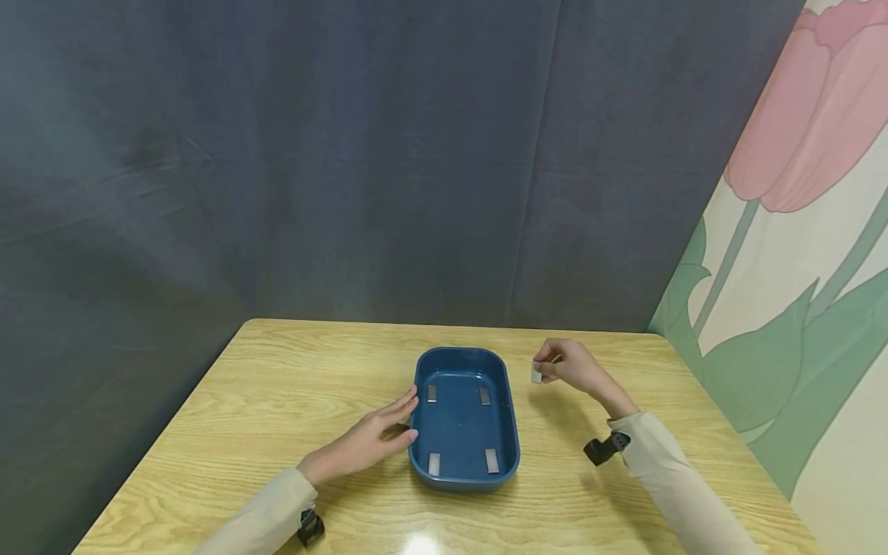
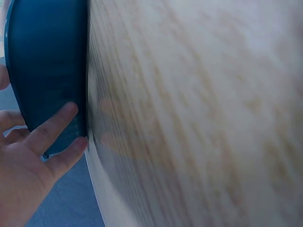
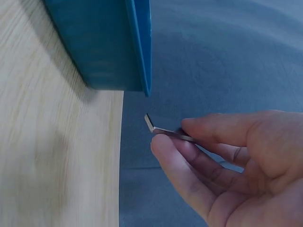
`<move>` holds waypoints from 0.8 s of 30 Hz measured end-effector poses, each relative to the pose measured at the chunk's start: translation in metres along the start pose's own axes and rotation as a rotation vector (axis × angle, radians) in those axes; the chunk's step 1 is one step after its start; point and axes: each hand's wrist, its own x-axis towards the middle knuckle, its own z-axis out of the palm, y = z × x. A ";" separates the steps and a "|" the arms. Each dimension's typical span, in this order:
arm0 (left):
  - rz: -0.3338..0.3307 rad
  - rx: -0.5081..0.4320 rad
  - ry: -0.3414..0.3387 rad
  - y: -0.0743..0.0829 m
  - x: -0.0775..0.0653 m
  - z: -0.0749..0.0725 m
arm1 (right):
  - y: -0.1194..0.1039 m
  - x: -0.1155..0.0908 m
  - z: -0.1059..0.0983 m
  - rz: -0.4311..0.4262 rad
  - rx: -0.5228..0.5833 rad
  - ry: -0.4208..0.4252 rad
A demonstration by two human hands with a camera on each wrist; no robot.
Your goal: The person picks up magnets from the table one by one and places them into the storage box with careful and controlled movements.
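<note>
A blue rectangular plastic bin point(image 1: 461, 432) with rounded corners stands on the wooden table. Several small flat metal pieces lie near its inner corners, among them one at the front right point(image 1: 492, 461) and one at the front left point(image 1: 434, 464). My left hand point(image 1: 368, 441) rests spread fingers against the bin's left side; the left wrist view shows two fingertips point(image 2: 71, 109) on its outer wall. To the right of the bin and above the table, my right hand point(image 1: 567, 364) pinches a small bent metal bracket point(image 3: 171, 134) between thumb and fingers. Its short end is angled up.
The light wooden table point(image 1: 277, 385) reaches back to a dark blue-grey curtain point(image 1: 388, 169). On the right is a panel painted with a pink tulip point(image 1: 798, 108). A black wrist camera point(image 1: 602, 449) sits on the right sleeve, another point(image 1: 310, 527) on the left.
</note>
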 end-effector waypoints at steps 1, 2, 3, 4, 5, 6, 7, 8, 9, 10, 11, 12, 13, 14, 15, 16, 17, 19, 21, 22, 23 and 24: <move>-0.002 0.001 0.001 0.000 0.000 0.000 | -0.001 0.000 0.001 -0.005 -0.003 0.000; -0.003 0.003 0.001 0.000 0.000 0.000 | -0.002 0.000 0.002 -0.011 -0.008 0.002; 0.002 0.008 0.003 0.000 0.000 0.000 | -0.003 0.000 0.003 -0.011 -0.014 0.006; 0.002 0.011 0.005 0.000 0.000 0.000 | -0.005 0.000 0.004 -0.015 -0.019 0.008; 0.002 0.017 0.006 0.000 0.000 0.000 | -0.006 0.000 0.004 -0.015 -0.024 0.012; 0.003 0.023 0.009 0.000 0.000 0.001 | -0.007 0.001 0.005 -0.017 -0.023 0.011; 0.003 0.026 0.010 0.000 0.000 0.001 | -0.008 0.001 0.006 -0.012 -0.020 0.014; 0.002 0.036 0.013 0.000 0.000 0.001 | -0.009 0.001 0.006 -0.009 -0.018 0.016; 0.002 0.043 0.015 0.000 0.000 0.001 | -0.010 0.001 0.007 -0.004 -0.014 0.018; -0.006 0.050 0.017 0.001 0.000 0.001 | -0.012 0.001 0.008 -0.005 -0.014 0.016; -0.008 0.057 0.020 0.001 0.000 0.000 | -0.013 0.001 0.008 -0.002 -0.011 0.016; -0.013 0.061 0.022 0.001 0.000 0.000 | -0.014 0.001 0.009 -0.004 -0.011 0.014; -0.015 0.067 0.024 0.001 0.000 0.000 | -0.016 0.001 0.010 -0.005 -0.010 0.015; -0.016 0.074 0.026 0.001 0.000 0.000 | -0.017 0.001 0.011 -0.007 -0.012 0.016; -0.016 0.073 0.027 0.001 0.000 0.001 | -0.017 0.002 0.012 -0.010 -0.017 0.015; -0.015 0.076 0.029 0.001 0.000 0.001 | -0.018 0.002 0.012 -0.015 -0.019 0.014; -0.014 0.077 0.031 0.001 0.000 0.001 | -0.019 0.002 0.013 -0.020 -0.020 0.011; -0.014 0.081 0.032 0.000 0.000 0.001 | -0.021 0.003 0.015 -0.031 -0.025 0.008; -0.017 0.082 0.032 0.000 0.000 0.001 | -0.023 0.003 0.016 -0.046 -0.029 -0.001; -0.017 0.084 0.033 0.000 0.000 0.001 | -0.024 0.003 0.017 -0.053 -0.030 -0.003; -0.018 0.082 0.032 0.000 0.000 0.001 | -0.025 0.003 0.018 -0.059 -0.032 -0.006; -0.017 0.079 0.031 0.000 0.000 0.001 | -0.027 0.003 0.018 -0.065 -0.035 -0.009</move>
